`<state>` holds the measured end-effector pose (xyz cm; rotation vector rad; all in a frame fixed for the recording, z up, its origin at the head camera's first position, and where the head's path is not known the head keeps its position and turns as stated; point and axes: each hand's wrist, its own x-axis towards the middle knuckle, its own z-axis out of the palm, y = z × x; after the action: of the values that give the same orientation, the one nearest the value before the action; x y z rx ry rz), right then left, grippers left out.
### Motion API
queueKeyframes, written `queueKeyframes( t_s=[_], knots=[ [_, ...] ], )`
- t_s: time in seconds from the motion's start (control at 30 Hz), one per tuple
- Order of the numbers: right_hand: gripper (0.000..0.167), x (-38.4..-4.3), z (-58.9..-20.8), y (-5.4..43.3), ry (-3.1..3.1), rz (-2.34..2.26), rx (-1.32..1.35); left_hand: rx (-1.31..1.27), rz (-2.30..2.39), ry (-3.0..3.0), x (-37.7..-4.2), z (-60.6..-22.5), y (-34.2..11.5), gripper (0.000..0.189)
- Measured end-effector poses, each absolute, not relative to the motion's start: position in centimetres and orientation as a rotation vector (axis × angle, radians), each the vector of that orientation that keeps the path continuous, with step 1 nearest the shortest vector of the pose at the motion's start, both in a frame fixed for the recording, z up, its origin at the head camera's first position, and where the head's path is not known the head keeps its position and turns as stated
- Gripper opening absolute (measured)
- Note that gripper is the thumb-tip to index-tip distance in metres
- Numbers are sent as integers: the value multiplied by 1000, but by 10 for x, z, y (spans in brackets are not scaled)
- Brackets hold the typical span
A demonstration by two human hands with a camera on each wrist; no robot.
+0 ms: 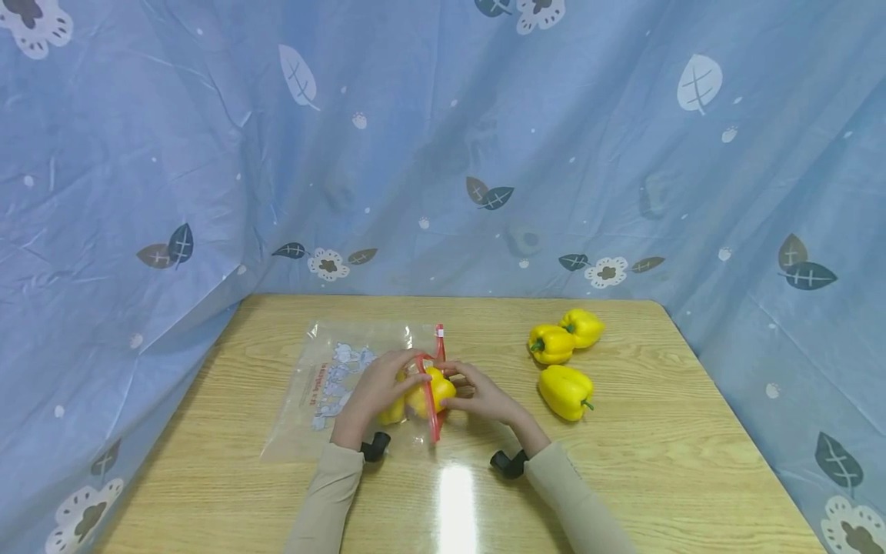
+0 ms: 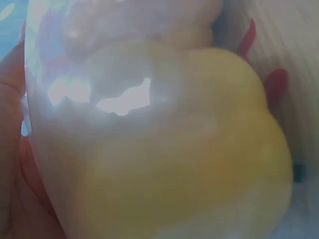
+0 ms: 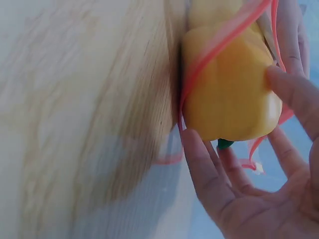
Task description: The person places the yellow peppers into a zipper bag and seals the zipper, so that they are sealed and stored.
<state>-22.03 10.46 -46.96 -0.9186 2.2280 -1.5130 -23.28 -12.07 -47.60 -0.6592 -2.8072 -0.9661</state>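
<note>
A clear zip bag [image 1: 294, 419] with a red zip edge and printed cartoon figures lies on the table, its mouth facing right. Inside it rests a yellow bell pepper [image 1: 392, 410]. Another yellow bell pepper [image 3: 229, 84] sits partly through the mouth, green stem outward, the red edge [image 3: 219, 47] crossing over it. My left hand [image 1: 379, 385] holds the upper rim of the bag's mouth. Around the stem end of that second pepper my right hand [image 1: 487, 396] has its thumb and fingertips. Through the plastic, the left wrist view shows a blurred pepper [image 2: 189, 164] up close.
Three more yellow bell peppers lie to the right: one at the back [image 1: 583, 328], one beside it [image 1: 551, 345] and one nearer [image 1: 566, 392]. They stand on a wooden table [image 1: 664, 462]. A blue patterned curtain [image 1: 429, 154] encloses its back and sides.
</note>
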Motion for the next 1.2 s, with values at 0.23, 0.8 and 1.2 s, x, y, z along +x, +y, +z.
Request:
queueKeyframes(
  t_s=[0.23,0.8,1.2],
  knots=[
    [54,-222,-482,102,2348,-1510,-797,-687,-933,-2783,-233,-476,-120,57],
    [59,-215,-492,99,2386,-1515,-772,-696,-939,-2720,-231,-479,-119,48],
    [49,-209,-487,104,2068,-1514,-927,-662,-893,-2690,-231,-477,-118,36]
  ],
)
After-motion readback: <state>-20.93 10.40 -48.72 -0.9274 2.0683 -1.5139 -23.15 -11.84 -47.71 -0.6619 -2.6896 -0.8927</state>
